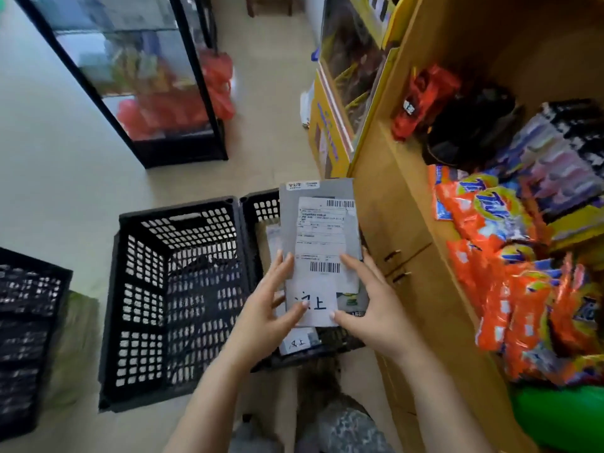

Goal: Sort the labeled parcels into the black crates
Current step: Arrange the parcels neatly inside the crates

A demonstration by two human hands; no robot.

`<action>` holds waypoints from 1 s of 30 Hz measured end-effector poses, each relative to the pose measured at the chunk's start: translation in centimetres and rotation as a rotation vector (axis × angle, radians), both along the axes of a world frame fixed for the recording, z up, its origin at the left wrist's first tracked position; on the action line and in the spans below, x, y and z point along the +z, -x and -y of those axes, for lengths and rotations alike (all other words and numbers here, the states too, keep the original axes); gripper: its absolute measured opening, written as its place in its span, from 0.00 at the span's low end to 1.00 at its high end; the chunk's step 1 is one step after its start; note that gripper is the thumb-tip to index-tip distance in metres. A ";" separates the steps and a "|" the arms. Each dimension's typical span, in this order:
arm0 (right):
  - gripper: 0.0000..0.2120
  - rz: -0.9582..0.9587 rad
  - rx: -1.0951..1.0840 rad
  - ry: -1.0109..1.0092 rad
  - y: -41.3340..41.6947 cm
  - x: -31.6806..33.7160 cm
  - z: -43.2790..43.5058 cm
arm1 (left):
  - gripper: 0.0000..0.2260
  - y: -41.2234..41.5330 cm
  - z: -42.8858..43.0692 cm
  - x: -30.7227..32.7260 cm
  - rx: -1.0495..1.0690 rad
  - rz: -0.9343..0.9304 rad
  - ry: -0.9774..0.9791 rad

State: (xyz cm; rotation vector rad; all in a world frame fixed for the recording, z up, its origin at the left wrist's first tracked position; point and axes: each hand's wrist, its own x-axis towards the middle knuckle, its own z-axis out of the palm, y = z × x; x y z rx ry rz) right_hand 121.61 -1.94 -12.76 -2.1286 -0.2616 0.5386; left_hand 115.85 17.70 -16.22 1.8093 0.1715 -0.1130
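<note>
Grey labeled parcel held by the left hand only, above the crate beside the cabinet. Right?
No: both hands hold it. Left hand and right hand grip the grey labeled parcel, above the crate beside the cabinet, per the head view.
</note>
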 end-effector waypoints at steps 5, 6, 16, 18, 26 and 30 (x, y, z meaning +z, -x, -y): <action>0.38 -0.150 0.001 0.079 -4.4 -9.1 0.8 | 0.34 -3.4 3.1 -8.7 0.122 -0.200 -0.015; 0.37 -0.161 -0.016 0.092 -4.9 -11.2 1.0 | 0.34 -3.9 3.7 -10.6 0.132 -0.234 -0.018; 0.37 -0.302 -0.012 0.292 -6.9 -27.5 3.5 | 0.36 -5.9 8.3 -27.4 0.127 -0.502 -0.096; 0.39 -0.318 -0.011 0.317 -7.1 -29.3 3.9 | 0.37 -5.8 9.2 -28.8 0.130 -0.505 -0.090; 0.41 -0.317 0.017 0.414 -7.8 -30.5 5.1 | 0.36 -5.2 10.9 -28.7 0.116 -0.513 -0.071; 0.43 -0.343 0.023 0.459 -7.8 -30.2 5.2 | 0.34 -5.3 11.2 -28.2 0.090 -0.558 -0.063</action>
